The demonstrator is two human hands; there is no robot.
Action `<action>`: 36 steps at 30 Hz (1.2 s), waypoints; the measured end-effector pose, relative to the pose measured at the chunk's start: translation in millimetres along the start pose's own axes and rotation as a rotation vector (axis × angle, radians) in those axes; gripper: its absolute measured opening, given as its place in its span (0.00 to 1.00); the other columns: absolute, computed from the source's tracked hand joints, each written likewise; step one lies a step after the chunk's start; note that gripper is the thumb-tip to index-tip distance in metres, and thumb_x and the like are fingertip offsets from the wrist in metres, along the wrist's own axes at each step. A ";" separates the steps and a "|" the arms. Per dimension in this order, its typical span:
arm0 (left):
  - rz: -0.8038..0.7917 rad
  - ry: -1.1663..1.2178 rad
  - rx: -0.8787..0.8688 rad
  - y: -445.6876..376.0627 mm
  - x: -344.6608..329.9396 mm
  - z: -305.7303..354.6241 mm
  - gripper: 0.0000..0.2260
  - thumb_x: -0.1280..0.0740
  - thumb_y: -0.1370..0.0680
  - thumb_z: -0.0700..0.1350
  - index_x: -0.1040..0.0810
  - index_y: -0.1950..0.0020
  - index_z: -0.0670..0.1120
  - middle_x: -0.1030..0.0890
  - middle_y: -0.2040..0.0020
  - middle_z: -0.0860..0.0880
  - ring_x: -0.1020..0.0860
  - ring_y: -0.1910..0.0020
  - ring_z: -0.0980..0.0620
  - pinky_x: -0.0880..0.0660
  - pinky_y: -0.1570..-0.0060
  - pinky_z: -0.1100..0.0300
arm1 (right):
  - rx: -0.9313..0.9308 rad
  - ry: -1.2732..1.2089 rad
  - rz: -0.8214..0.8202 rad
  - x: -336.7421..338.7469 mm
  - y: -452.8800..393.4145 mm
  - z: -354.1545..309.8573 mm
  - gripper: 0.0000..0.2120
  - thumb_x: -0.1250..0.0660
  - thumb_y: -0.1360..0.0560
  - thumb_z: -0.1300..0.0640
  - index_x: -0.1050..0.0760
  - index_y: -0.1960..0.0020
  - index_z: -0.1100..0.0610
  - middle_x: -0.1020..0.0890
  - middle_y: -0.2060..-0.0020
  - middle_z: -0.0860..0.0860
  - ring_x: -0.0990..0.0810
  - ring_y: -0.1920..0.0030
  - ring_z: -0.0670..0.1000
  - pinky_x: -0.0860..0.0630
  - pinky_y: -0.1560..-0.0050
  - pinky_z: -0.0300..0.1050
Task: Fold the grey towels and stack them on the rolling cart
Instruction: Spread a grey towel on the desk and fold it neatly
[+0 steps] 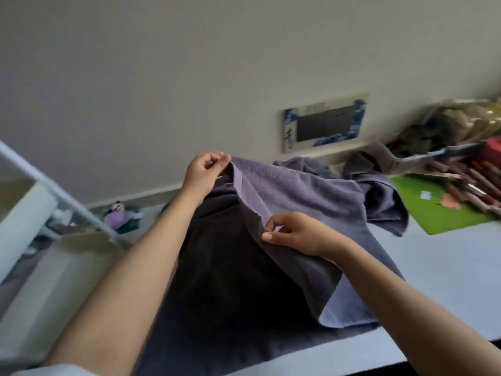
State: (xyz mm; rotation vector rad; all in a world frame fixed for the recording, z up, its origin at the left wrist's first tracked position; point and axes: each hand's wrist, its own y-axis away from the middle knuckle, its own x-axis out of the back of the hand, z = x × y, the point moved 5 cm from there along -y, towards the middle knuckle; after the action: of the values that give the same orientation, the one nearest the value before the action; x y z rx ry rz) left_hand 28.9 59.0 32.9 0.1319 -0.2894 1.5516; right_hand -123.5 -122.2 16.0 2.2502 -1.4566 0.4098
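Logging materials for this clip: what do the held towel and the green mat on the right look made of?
Grey towel: looks like terry cloth, matte, with a nubby surface and soft drape. Green mat: flat and smooth, probably plastic or rubber; too blurred to tell which.

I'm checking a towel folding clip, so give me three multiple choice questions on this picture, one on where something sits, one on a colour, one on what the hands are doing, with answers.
1. Where does the green mat lie?
A. On the white table, to the right of the towels
B. On the wall
C. Under the left forearm

2. What colour is the towel being held up?
A. Red
B. Greyish purple
C. Yellow

3. How do the hands meet that towel?
A. Both lie flat on it
B. Only the right hand touches it
C. Left hand and right hand each pinch its edge

Answers: 1 A, the mat lies on the tabletop at the right. 2 B, the lifted cloth is greyish purple. 3 C, fingers of both hands pinch the raised edge.
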 end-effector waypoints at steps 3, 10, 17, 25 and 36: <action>0.093 0.045 0.118 13.9 34.3 -38.9 0.07 0.31 0.25 0.48 0.24 0.62 0.49 0.20 0.56 0.49 0.24 0.58 0.55 0.28 0.49 0.60 | -0.020 0.004 -0.081 -35.3 -22.3 -3.4 0.08 0.34 0.25 0.47 0.23 0.58 0.51 0.21 0.69 0.43 0.24 0.67 0.37 0.29 0.59 0.30; 0.210 0.107 0.361 48.4 40.6 -116.1 0.09 0.29 0.27 0.37 0.27 0.62 0.47 0.23 0.62 0.51 0.25 0.61 0.55 0.28 0.53 0.61 | -0.084 0.070 -0.199 -85.8 -51.8 22.2 0.09 0.35 0.24 0.48 0.23 0.56 0.54 0.21 0.64 0.45 0.22 0.60 0.44 0.27 0.53 0.39; 0.365 0.541 0.278 36.6 92.0 -83.8 0.12 0.38 0.26 0.26 0.26 0.60 0.43 0.20 0.67 0.50 0.23 0.65 0.56 0.25 0.58 0.65 | 0.131 -0.185 -0.439 -107.3 -63.1 -30.7 0.08 0.34 0.25 0.51 0.24 0.59 0.53 0.21 0.64 0.47 0.23 0.61 0.43 0.28 0.52 0.39; 0.366 0.561 0.483 75.7 126.8 -156.0 0.12 0.45 0.23 0.26 0.29 0.42 0.32 0.23 0.56 0.46 0.23 0.51 0.51 0.30 0.38 0.56 | -0.035 0.032 -0.354 -192.5 -101.4 7.8 0.08 0.35 0.24 0.52 0.26 0.58 0.57 0.26 0.70 0.47 0.28 0.68 0.44 0.30 0.58 0.41; 0.232 0.408 0.806 194.0 108.9 -218.6 0.09 0.44 0.18 0.44 0.27 0.43 0.45 0.22 0.50 0.46 0.23 0.58 0.53 0.27 0.56 0.59 | -0.280 -0.138 -0.393 -249.7 -124.2 37.5 0.10 0.44 0.20 0.63 0.26 0.45 0.62 0.19 0.60 0.56 0.20 0.74 0.42 0.23 0.69 0.37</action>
State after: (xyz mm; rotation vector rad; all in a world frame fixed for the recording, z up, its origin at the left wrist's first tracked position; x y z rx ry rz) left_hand -142.9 225.9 -166.9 0.4120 0.6763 1.8055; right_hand -110.7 100.3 -155.8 2.2899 -1.0178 -0.0699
